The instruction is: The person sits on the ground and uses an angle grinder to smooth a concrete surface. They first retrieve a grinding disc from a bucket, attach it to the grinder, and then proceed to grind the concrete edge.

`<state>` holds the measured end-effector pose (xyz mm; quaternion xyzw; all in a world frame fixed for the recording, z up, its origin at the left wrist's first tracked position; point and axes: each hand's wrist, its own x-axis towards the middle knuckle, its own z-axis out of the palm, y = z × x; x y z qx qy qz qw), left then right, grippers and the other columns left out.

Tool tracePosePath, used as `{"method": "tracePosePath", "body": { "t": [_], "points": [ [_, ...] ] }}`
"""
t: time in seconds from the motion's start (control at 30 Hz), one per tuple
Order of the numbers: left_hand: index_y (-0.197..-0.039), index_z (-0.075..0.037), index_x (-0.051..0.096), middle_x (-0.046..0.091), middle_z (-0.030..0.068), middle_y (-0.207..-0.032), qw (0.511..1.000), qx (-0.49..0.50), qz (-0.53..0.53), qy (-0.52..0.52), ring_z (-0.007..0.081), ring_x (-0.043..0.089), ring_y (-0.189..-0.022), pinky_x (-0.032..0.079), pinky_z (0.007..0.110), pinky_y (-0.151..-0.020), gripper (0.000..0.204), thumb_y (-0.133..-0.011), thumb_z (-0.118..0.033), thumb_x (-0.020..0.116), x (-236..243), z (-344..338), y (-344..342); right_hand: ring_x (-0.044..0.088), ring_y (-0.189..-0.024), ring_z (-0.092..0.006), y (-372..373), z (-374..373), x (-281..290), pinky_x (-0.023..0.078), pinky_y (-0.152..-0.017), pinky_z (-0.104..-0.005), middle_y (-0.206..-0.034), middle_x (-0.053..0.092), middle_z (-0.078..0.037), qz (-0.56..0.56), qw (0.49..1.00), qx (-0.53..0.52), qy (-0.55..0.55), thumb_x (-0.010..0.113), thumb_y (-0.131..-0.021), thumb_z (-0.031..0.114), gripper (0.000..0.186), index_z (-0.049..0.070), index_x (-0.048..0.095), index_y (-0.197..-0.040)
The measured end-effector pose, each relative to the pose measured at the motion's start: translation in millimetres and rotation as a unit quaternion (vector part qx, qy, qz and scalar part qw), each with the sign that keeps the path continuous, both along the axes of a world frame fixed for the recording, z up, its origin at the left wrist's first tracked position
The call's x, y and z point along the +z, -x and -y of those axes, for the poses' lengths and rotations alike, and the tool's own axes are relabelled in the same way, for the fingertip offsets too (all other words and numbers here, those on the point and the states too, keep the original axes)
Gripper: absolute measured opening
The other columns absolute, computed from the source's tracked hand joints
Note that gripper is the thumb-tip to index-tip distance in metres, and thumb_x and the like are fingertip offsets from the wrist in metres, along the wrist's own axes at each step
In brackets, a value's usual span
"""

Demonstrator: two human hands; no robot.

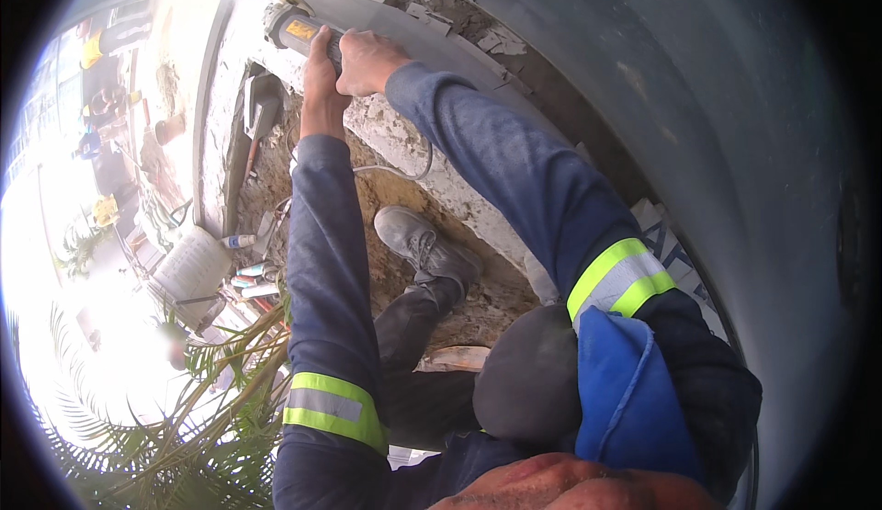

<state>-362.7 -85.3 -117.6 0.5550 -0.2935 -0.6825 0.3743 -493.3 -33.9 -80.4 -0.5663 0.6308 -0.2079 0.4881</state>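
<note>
Holding a grey power tool (299,28) tight with left hand (322,69) and right hand (367,60), at the concrete wall's top edge (404,142), curved grey wall (661,96) close beside, dirt trench (367,225) open below.

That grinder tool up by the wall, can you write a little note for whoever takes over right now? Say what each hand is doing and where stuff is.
Left hand: wrapped around the body of the angle grinder, fingers shut on it.
Right hand: gripping the same grinder just behind the left hand.
The grinder sits against the top of the rough concrete ledge; its grey cord hangs down over the ledge face.
One grey work shoe stands on the dirt below.
A trowel lies in the trench to the left.
Done and left: cannot tell; no finished cut shows.
</note>
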Motion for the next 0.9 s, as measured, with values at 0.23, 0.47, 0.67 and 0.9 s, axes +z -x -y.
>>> {"method": "tracePosePath", "body": {
  "t": [0.23, 0.47, 0.67, 0.9],
  "points": [
    [-0.12, 0.003, 0.059, 0.071, 0.0133, -0.102, 1.0, -0.021, -0.003, 0.005, 0.0236, 0.072, -0.088, 0.059, 0.037, -0.079, 0.038, -0.102, -0.031, 0.06, -15, 14, -16, 0.068, -0.118, -0.0357, -10, 10, -10, 0.056, -0.101, -0.044, -0.124, 0.07, -0.022, 0.002, 1.0, -0.013, -0.012, 0.071, -0.076, 0.015, 0.048, -0.001, 0.069, -0.121],
    [-0.12, 0.001, 0.058, 0.071, 0.0129, -0.101, 1.0, -0.014, -0.014, 0.006, 0.0232, 0.072, -0.087, 0.06, 0.038, -0.078, 0.037, -0.102, -0.031, 0.06, -22, 26, -21, 0.07, -0.11, -0.0419, -10, 20, -12, 0.058, -0.095, -0.0499, -0.116, 0.071, -0.027, 0.019, 1.0, 0.001, 0.007, 0.072, -0.077, 0.016, 0.044, -0.006, 0.068, -0.115],
    [-0.121, 0.002, 0.058, 0.071, 0.0135, -0.101, 1.0, -0.011, -0.002, -0.005, 0.0239, 0.072, -0.087, 0.06, 0.038, -0.078, 0.038, -0.102, -0.032, 0.061, -13, 16, -15, 0.069, -0.116, -0.0348, -7, 13, 0, 0.056, -0.1, -0.044, -0.122, 0.072, -0.02, -0.011, 0.999, 0.015, -0.033, 0.07, -0.076, 0.015, 0.045, 0.001, 0.073, -0.119],
    [-0.122, 0.002, 0.059, 0.071, 0.0136, -0.1, 1.0, 0.0, 0.031, 0.0, 0.0237, 0.072, -0.086, 0.059, 0.037, -0.076, 0.039, -0.101, -0.03, 0.062, 5, -11, 1, 0.071, -0.111, -0.0359, 5, -15, 7, 0.058, -0.095, -0.0445, -0.115, 0.074, -0.021, -0.011, 1.0, 0.007, -0.007, 0.071, -0.075, 0.015, 0.042, -0.001, 0.073, -0.115]
  ]
}}
